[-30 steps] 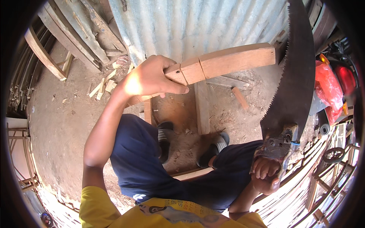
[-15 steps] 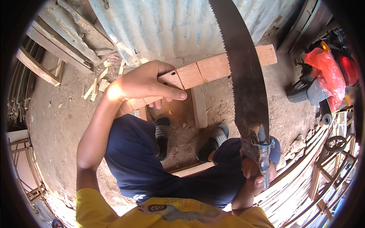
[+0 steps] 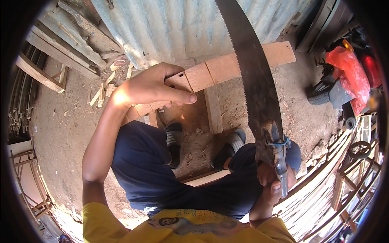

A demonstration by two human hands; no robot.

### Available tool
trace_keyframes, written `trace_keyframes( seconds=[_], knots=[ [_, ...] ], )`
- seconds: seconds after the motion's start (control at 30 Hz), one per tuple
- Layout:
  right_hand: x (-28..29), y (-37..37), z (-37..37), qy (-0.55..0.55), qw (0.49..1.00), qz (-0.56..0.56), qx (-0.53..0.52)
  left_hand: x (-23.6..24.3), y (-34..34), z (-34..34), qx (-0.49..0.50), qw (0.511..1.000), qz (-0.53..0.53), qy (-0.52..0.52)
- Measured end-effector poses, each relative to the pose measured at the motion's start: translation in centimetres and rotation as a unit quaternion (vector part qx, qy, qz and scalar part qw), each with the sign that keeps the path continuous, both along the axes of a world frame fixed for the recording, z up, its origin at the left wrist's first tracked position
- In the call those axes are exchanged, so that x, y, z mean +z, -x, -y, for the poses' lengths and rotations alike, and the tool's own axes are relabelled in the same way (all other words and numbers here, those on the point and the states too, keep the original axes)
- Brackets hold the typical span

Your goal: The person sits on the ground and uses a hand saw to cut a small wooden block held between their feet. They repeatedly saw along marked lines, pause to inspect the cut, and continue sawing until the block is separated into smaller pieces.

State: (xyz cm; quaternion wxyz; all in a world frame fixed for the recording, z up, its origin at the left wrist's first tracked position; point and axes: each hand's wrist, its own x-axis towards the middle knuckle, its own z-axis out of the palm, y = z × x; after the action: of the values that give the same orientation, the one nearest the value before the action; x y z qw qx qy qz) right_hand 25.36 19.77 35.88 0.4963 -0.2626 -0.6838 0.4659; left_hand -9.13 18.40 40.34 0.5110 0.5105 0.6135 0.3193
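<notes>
My left hand (image 3: pixel 148 87) is closed round a flat wooden board (image 3: pixel 225 69), thumb along its upper face and fingers curled below. The board slants across in front of my knees, its right end farther away. Dark lines run across it, and small dark holes show near my thumb. My right hand (image 3: pixel 270 188), by my right knee, grips the handle of a handsaw (image 3: pixel 259 73). Its long, dark, curved blade points away from me and passes over the board right of the lines, teeth facing left. I cannot tell whether the teeth touch the wood.
A corrugated metal sheet (image 3: pixel 174 32) stands just beyond the board. Planks (image 3: pixel 60 52) lean at the far left, near wood offcuts (image 3: pixel 103 90) on the dirt floor. A red plastic bag (image 3: pixel 348 73) hangs by a wheel at right. Another wooden piece (image 3: pixel 212 111) lies between my feet.
The saw blade has swung slightly left, and its handle has shifted a little. The board's right end has risen slightly in view. Both hands keep their grips.
</notes>
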Motion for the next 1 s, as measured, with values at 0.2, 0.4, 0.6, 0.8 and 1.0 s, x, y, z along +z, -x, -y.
trace_keyframes(
  seconds=[0.2,0.4,0.6,0.8,1.0],
  knots=[
    [-0.4,0.1,0.0,0.023,0.999,-0.014,0.022,-1.7,1.2,-0.6,-0.041,0.997,-0.057,0.019],
    [-0.4,0.0,-0.1,0.024,0.999,-0.008,0.034,-3.0,0.6,-0.1,0.137,0.989,0.048,0.029],
    [-0.2,0.9,0.4,0.032,0.999,0.041,0.003,-2.7,0.7,-0.5,0.103,0.988,0.089,0.078],
    [0.3,1.8,0.8,0.052,0.993,0.104,0.011,-3.1,0.6,-0.5,0.092,0.995,0.012,0.031],
    [-0.1,2.1,1.1,0.058,0.994,0.086,0.036,-3.5,0.8,-0.7,0.076,0.996,0.040,0.030]
  ],
)
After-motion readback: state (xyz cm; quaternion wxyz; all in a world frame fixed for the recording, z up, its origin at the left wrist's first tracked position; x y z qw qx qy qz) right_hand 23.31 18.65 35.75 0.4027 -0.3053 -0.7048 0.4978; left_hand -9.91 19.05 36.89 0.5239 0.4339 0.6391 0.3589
